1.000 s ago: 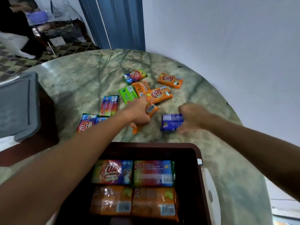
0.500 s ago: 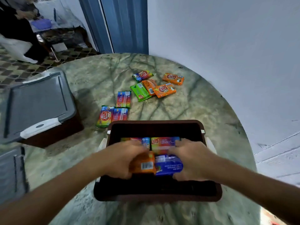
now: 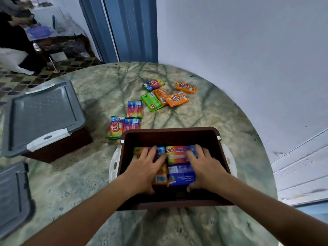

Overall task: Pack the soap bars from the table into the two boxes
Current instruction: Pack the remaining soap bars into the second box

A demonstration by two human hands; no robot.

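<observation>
On the round marble table (image 3: 213,110), against a white wall (image 3: 239,41)

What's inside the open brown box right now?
Inside the open brown plastic box: rainbow-wrapped soap bar, blue soap bar, orange soap bar. Left hand and right hand cover others.

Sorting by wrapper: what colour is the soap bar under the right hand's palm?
Blue, seen in the head view.
</observation>
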